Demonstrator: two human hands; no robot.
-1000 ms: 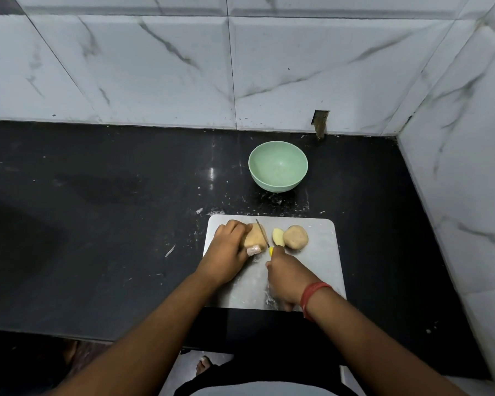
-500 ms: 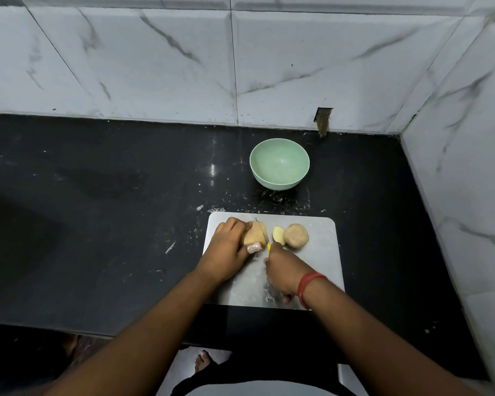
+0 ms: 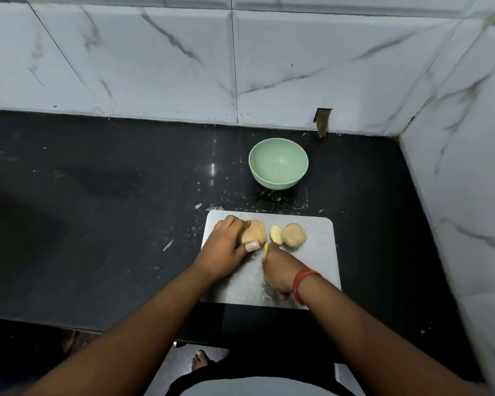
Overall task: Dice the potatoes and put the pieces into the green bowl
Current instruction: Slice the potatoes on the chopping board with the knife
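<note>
**Steel board, first potato under the knife; bowl not yet supplied**

Steel-grey cutting board (image 3: 312,270) lies on the black bench (image 3: 97,224), near its front edge. The left hand (image 3: 226,250) grips a brown potato (image 3: 253,232) at the board's 11 o'clock corner, fingers curled over its far side and thumb at the near side, evidently to keep it from rolling under the cut. A fine cut line crosses the potato near its right end.

The right hand (image 3: 279,271) is clenched round a knife handle, of which only a yellow tip (image 3: 266,247) shows. The blade is edge-on to the camera and hard to make out; it appears to stand at the right end of the potato.

A pale cut slice (image 3: 275,234) leans against a second, whole potato (image 3: 293,235) just to the right, set aside clear of the blade's path.

The green bowl (image 3: 278,163) stands at 12 o'clock beyond the board, apart from it, and holds nothing.

Judgement: slicing has only begun; no dice exist yet. The holding thumb lies close to the blade line, a risk.
</note>
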